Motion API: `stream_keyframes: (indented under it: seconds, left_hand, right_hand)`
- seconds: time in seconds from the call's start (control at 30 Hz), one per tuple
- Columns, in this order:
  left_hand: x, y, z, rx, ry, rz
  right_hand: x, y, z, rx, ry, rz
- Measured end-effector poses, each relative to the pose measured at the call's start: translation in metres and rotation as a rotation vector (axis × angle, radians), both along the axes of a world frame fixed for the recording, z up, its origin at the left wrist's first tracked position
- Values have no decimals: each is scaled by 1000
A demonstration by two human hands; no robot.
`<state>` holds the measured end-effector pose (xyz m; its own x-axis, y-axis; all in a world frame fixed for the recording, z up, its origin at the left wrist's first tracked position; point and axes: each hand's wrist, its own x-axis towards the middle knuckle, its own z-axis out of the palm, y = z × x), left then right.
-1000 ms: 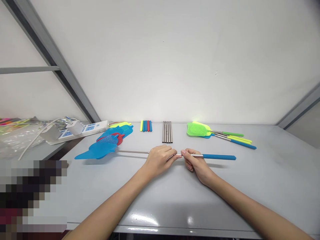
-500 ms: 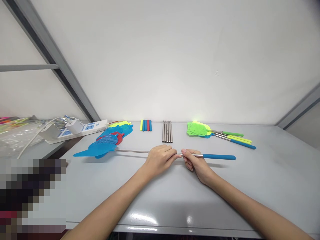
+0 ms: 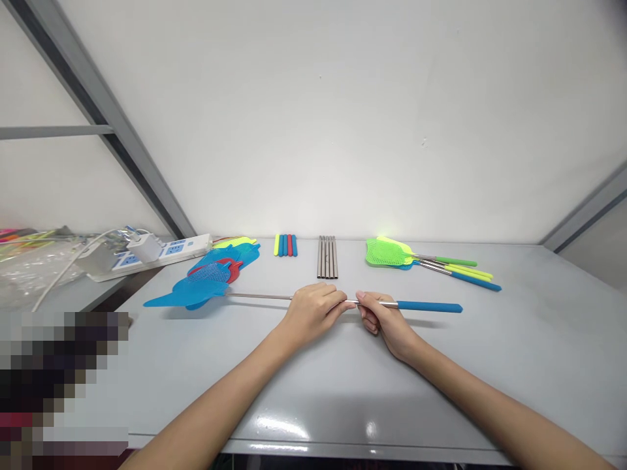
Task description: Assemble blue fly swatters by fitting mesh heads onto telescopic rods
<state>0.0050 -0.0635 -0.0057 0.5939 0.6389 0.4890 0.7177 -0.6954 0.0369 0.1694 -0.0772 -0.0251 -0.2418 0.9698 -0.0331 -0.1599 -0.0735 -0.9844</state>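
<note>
A fly swatter (image 3: 259, 296) with a thin metal rod, a blue head to the left and a blue grip to the right is held level just above the table. My left hand (image 3: 316, 312) pinches its rod near the middle, fingers closed over it from above. Close beside it, my right hand (image 3: 385, 318) is closed around the rod just left of the blue grip. The swatter's blue head overlaps other loose swatter heads (image 3: 234, 270) in blue, red and yellow. Behind my hands lie several metal tubes (image 3: 328, 257) side by side.
Short coloured grips (image 3: 286, 245) stand in a row at the back. Several swatters with green, yellow and blue handles (image 3: 392, 253) lie at the back right. A white power strip (image 3: 191, 246) with plugs and a cable is at left, beside a clear plastic bag (image 3: 53, 261).
</note>
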Motion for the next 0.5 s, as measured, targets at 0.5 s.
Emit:
stream_keyframes:
  seconds: [0.5]
  left_hand:
    - [6, -8, 11, -201, -232, -180]
  right_hand:
    - [0, 1, -4, -35, 57, 44]
